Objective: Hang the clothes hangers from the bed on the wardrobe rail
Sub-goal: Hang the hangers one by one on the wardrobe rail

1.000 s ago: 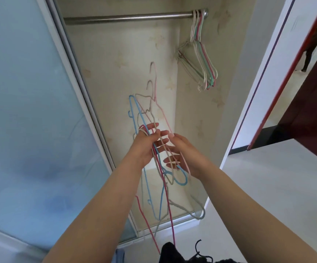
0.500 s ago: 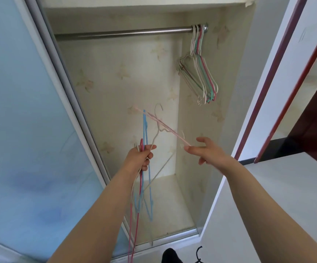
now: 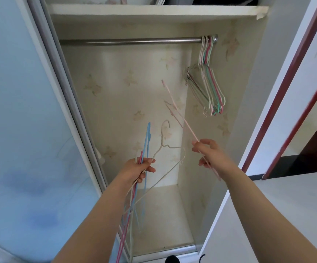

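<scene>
I stand before the open wardrobe, whose steel rail runs across the top. Several thin hangers hang bunched at the rail's right end. My left hand grips a bundle of hangers in blue, pink and cream, which stick up above the fist and trail down below it. My right hand pinches a single pale pink hanger, seen edge-on and slanting up to the left toward the rail.
A frosted blue sliding door and its frame close off the left. A white shelf sits above the rail. The wardrobe's right wall and a red-trimmed door frame stand at the right.
My right hand drew one pink hanger out of the bundle and raised it up and to the right. The left hand keeps the others. My view tilted upward.
</scene>
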`<state>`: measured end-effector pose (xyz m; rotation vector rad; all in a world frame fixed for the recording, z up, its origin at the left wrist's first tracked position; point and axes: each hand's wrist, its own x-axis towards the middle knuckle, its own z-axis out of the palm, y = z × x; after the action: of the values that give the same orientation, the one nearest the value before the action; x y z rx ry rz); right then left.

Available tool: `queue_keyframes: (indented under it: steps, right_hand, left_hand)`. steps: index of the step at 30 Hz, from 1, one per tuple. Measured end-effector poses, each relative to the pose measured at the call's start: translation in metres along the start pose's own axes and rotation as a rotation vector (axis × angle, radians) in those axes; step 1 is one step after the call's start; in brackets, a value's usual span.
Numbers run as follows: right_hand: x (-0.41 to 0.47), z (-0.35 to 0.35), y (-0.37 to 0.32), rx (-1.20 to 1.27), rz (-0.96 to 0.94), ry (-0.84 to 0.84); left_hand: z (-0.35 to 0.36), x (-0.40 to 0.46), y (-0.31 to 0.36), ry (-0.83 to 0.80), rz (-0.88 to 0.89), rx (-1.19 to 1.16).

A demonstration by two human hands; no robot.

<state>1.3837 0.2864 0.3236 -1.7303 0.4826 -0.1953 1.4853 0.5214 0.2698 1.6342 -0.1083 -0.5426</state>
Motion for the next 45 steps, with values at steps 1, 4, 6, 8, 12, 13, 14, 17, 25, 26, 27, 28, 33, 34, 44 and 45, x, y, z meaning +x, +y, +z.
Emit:
queue_keyframes:
  steps: [1,4,6,8,12,13,14,17,25,26,27,28,33,34,44,45]
  right_hand:
    - [0.005,0.000,0.000,0.067,0.034,-0.012]
    - [0.020,-0.005,-0.004,0.223,0.155,-0.049]
    - [0.029,-0.007,-0.009,0.203,0.195,-0.058]
    - [0.038,-0.006,-0.019,0.182,0.211,-0.090]
    - [0.063,-0.005,-0.058,0.325,0.196,-0.126]
    - [0.071,-0.006,-0.071,0.349,0.173,-0.135]
    - [0.078,-0.007,-0.086,0.384,0.151,-0.143]
    - [0.101,-0.009,-0.128,0.479,0.099,-0.130]
    - [0.157,-0.002,-0.161,0.445,0.182,-0.067]
    - [0.161,-0.003,-0.157,0.457,0.204,-0.074]
    - [0.163,-0.005,-0.152,0.472,0.225,-0.075]
    - [0.164,-0.008,-0.145,0.486,0.243,-0.068]
    - [0.156,-0.021,-0.126,0.452,0.230,0.053]
    - [0.154,-0.023,-0.125,0.437,0.235,0.056]
    - [0.053,0.054,-0.100,-0.447,-0.711,0.596]
    - [0.042,0.065,-0.098,-0.594,-0.594,0.357]
  left_hand:
    - [0.000,0.002,0.000,0.010,-0.008,-0.019]
    - [-0.001,0.009,0.000,0.054,-0.009,-0.081]
    - [-0.002,0.015,0.003,0.098,0.012,-0.149]
    - [-0.003,0.024,0.011,0.135,0.042,-0.231]
    - [-0.004,0.041,0.043,0.143,0.109,-0.359]
    - [-0.004,0.043,0.052,0.134,0.129,-0.375]
    - [-0.004,0.046,0.061,0.122,0.148,-0.383]
    - [-0.002,0.052,0.085,0.086,0.205,-0.366]
    - [0.006,0.057,0.125,0.034,0.288,-0.421]
    - [0.006,0.058,0.126,0.029,0.286,-0.428]
    - [0.006,0.060,0.127,0.027,0.284,-0.433]
    - [0.005,0.061,0.128,0.027,0.283,-0.435]
    - [0.005,0.066,0.123,0.030,0.252,-0.439]
    - [0.006,0.069,0.121,0.028,0.249,-0.443]
    - [0.023,0.089,0.122,0.100,0.225,-0.528]
    - [0.025,0.089,0.124,0.104,0.230,-0.543]
